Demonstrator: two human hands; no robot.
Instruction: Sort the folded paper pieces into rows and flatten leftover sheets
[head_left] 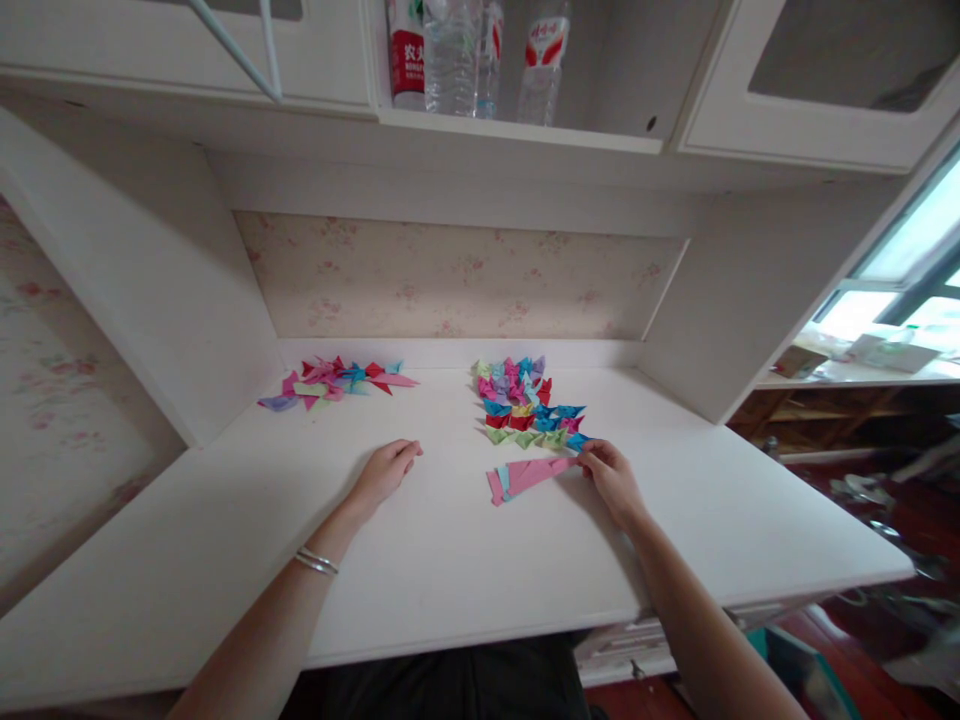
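Observation:
My right hand [609, 472] is in a pinch at the right end of the nearest row of folded paper pieces, with its fingertips on a blue folded paper piece [576, 442]. Just below those fingers lies the narrow tip of a fan of flat pink paper strips [534, 474], with a light blue strip [503, 480] among them. Rows of small origami pieces in green [525, 438], red [520, 422], blue, yellow and purple stand behind. My left hand [388, 470] rests on the desk with fingers curled, and nothing shows in it.
A loose heap of folded paper shapes [330, 382] lies at the back left of the white desk [420, 570]. White side panels [780, 260] enclose the desk, and a cabinet shelf [517, 132] with plastic bottles [543, 60] overhangs it. A windowsill [862, 372] is at the right.

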